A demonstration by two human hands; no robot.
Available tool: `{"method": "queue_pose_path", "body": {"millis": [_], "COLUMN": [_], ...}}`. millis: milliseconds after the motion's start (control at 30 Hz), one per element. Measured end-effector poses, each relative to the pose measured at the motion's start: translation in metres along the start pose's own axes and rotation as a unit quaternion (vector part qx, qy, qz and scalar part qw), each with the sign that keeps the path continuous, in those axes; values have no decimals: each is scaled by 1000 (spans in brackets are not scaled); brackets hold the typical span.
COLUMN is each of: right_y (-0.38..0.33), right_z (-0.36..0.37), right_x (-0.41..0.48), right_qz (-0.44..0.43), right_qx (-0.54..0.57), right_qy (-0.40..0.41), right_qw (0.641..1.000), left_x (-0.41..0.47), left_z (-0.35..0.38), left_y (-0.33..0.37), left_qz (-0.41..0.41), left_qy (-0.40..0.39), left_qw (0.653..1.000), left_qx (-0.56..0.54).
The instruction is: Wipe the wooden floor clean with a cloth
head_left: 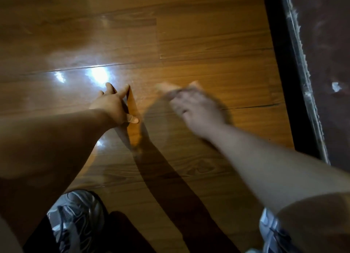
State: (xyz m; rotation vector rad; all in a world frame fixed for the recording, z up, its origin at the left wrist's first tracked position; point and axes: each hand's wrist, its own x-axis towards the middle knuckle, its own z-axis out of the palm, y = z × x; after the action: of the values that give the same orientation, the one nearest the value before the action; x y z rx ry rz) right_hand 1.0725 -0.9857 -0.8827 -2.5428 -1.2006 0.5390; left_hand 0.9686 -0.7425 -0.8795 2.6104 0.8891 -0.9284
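The wooden floor fills the view, glossy brown planks with a bright light glare at centre left. My left hand rests on the floor with fingers spread and straight, fingertips and thumb touching the boards. My right hand is blurred by motion, to the right of the left hand. Its fingers curl over a pale, orange-tinted cloth that shows as a smear beyond the knuckles, pressed against the floor. Most of the cloth is hidden under the hand.
A dark threshold strip runs along the floor's right edge, with a rough dusty reddish surface beyond it. My grey-and-white sneakers sit at the bottom, the left sneaker and the right sneaker.
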Motion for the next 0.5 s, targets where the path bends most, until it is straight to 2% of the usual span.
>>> {"method": "queue_pose_path", "body": {"millis": [67,100,167,200,267,300,333,367,400,467,500], "right_y": [65,95,128,130,97,79,51,19,-8,-36,-33], "right_z": [-21,-32,-50,-60,-54,-51,-38,-23,-10,1,-3], "right_x": [-6,-14,-19,-6,27,40,50,54,48,32,35], "right_qz": [137,231,415,473,513,490,418,301,184,29,9], "right_qx": [-22,-13,60,79,73,58,41,33,32,48,67], "right_qy": [50,60,93,116,132,123,103,64,7,-104,-97], "right_qw": [989,971,903,870,845,861,902,951,982,993,993], "left_x": [-1,0,1,8,14,23,24,22,27,25,30], "left_z": [0,-1,-5,-11,-24,-26,-29,-30,-26,-21,-24], "left_y": [0,0,-2,4,6,18,23,27,35,36,32], "left_qz": [-13,-15,-27,-23,-15,-2,1,-2,-1,7,17], "left_qy": [-15,-21,4,37,78,78,76,65,47,24,29], "left_qw": [1000,1000,998,994,988,989,992,994,996,998,997], "left_qx": [2,1,-54,-98,-130,-123,-105,-86,-71,-65,-66]}}
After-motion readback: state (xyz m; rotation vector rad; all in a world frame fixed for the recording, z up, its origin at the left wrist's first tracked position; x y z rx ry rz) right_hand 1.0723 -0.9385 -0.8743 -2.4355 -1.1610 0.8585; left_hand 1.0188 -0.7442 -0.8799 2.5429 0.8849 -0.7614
